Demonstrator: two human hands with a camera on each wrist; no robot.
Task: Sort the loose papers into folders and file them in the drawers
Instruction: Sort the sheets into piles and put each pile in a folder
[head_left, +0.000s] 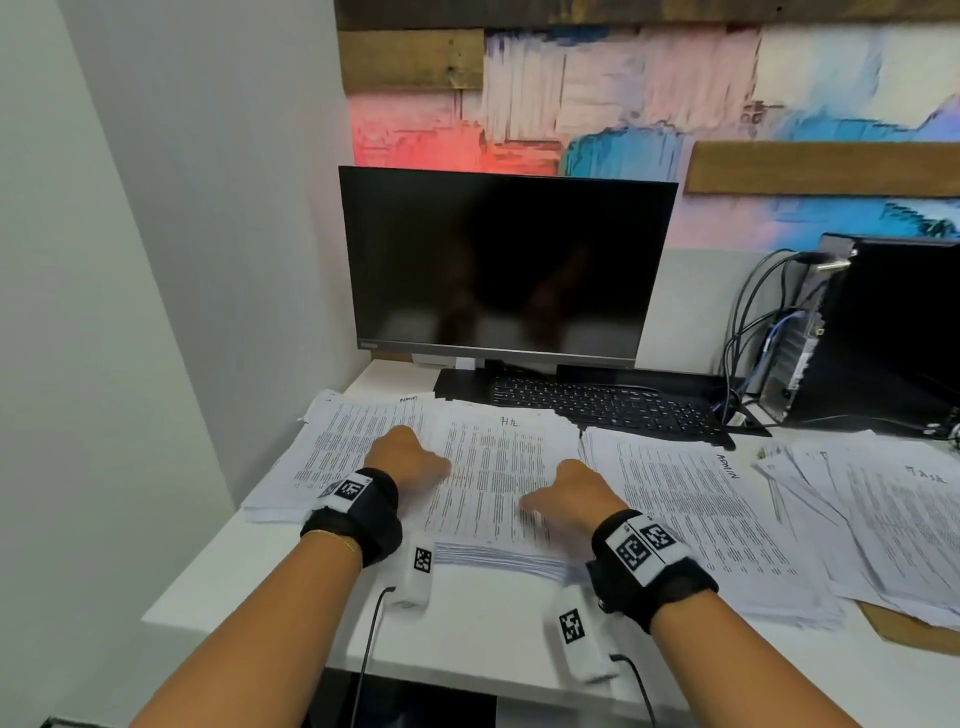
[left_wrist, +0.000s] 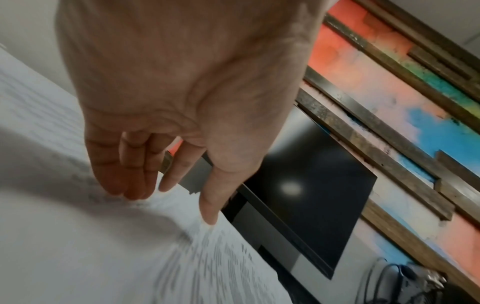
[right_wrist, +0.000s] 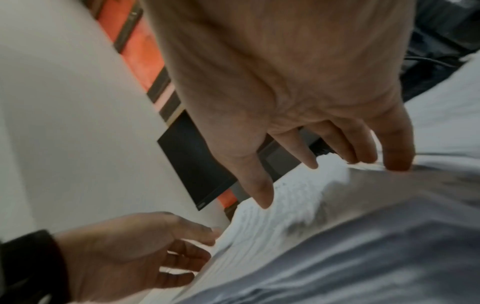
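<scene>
Both hands down on the white printed paper stack (head_left: 498, 467) mid-desk: left hand (head_left: 402, 457) fingers loose at its left edge, right hand (head_left: 569, 493) fingertips spread on its right side, neither gripping; stack's long axis runs away toward the black monitor (head_left: 506, 265).

A white worktop (head_left: 291, 597) carries several spreads of printed papers. At the left lies a stack (head_left: 332, 447) headed with a small handwritten word, partly under a thick middle stack (head_left: 498, 467) marked by hand at its top (its near edge shows many sheets). To the right sits a pile marked "ADMIN" (head_left: 691, 509), and further right a fanned pile (head_left: 893, 525) overlapping a brown folder (head_left: 904, 631) at the near right corner. Behind the papers stand a dark monitor (head_left: 506, 265), a black keyboard (head_left: 597, 405) and a computer case (head_left: 883, 332) with cables (head_left: 748, 332).
</scene>
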